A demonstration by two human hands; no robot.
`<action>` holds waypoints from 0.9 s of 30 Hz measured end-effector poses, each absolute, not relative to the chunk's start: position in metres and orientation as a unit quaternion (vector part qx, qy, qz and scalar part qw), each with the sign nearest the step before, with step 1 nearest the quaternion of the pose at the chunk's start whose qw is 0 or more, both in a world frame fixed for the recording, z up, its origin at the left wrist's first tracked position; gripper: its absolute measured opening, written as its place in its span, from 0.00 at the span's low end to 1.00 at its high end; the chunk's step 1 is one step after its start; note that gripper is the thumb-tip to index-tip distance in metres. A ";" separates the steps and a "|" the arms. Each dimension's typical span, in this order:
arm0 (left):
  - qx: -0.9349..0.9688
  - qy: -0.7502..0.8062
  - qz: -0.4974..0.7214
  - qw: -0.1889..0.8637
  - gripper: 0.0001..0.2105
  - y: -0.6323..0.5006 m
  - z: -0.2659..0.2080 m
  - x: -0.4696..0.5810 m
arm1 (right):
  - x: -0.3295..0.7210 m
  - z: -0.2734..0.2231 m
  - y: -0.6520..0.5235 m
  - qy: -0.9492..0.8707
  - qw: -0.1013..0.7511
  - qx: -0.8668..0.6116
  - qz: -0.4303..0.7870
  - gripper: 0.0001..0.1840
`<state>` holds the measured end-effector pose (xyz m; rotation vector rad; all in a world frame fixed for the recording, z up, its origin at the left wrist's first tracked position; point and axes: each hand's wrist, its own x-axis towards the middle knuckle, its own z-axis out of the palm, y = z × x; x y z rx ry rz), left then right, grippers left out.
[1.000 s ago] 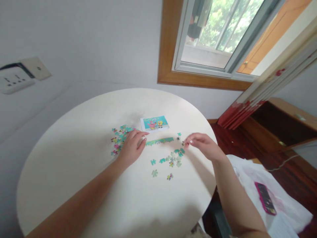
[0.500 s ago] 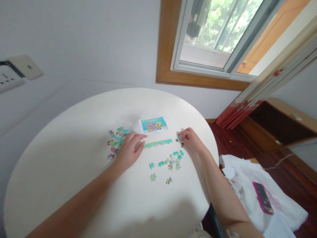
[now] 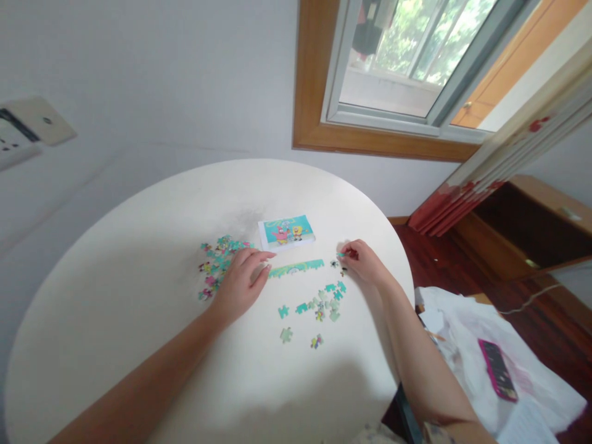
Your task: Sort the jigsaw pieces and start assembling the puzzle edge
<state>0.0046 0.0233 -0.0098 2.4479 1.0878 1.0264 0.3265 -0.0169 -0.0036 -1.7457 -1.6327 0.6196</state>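
We are working at a small jigsaw on the round table (image 3: 139, 345). Our left hand (image 3: 241, 282) is resting flat with the fingers loosely spread, its fingertips touching the left end of the joined strip (image 3: 296, 267), with a heap of pieces (image 3: 217, 264) just beyond its knuckles on the left. Our right hand (image 3: 365, 262) is lying near the strip's right end, fingers curled together and seemingly pinching a small teal piece (image 3: 341, 254) at the fingertips, though we cannot tell for sure how firm the grip is. Between the hands, nearer to us, loose pieces (image 3: 324, 299) are lying scattered, and the picture card (image 3: 287, 232) is sitting just past the strip. We are judging these pieces to be very light, thin and stiff cardboard, easy to slide on the smooth top but awkward to lift flat, so a fingertip pinch at the edges suits them. The strip is likely coming apart if lifted by one end; pressing it down and sliding it is safer.
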 end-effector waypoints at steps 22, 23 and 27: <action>0.849 0.370 0.346 0.148 0.10 0.022 -0.007 0.004 | 0.297 0.018 -0.037 -0.490 0.453 -0.600 0.442 0.15; 0.849 0.370 0.347 0.147 0.10 0.022 -0.007 0.004 | 0.297 0.018 -0.037 -0.487 0.453 -0.599 0.446 0.16; 0.849 0.370 0.346 0.151 0.09 0.022 -0.007 0.003 | 0.297 0.015 -0.036 -0.496 0.436 -0.609 0.439 0.18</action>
